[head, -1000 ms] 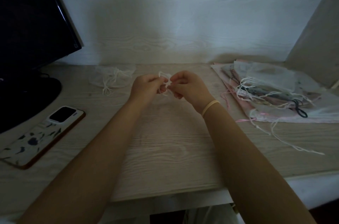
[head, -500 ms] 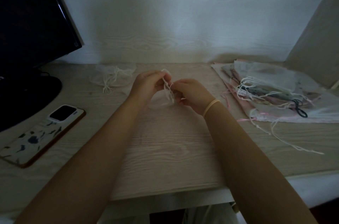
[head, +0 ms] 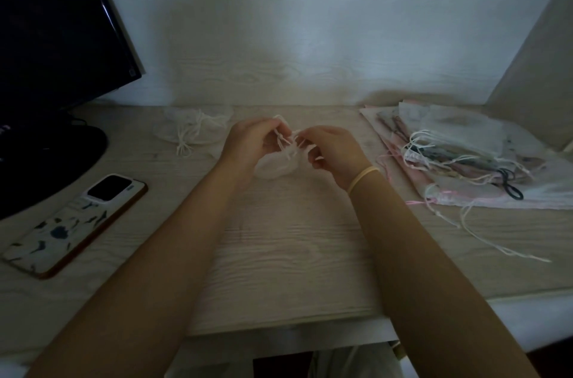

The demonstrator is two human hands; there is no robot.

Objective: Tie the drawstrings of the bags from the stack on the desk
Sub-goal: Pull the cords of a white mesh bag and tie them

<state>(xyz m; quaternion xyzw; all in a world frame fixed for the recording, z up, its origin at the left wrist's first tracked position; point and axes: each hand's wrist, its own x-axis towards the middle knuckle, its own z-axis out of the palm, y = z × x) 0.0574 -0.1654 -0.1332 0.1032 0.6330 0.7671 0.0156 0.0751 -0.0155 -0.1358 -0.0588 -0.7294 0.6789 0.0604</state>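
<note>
Left hand (head: 248, 145) pinched the white drawstrings (head: 286, 143) of a small sheer bag (head: 274, 167) lying mid-desk, and the right hand (head: 333, 149) gripped the same cords from the other side, apparently mid-knot. Behind the left hand, near the wall, lay one bag (head: 192, 129) that seemed already tied; at far right the stack (head: 471, 154) held many untied bags. No readable writing showed anywhere.

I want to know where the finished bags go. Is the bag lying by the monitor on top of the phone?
No. That bag lies on the bare desk, apart from the phone, which lies nearer the front edge.
</note>
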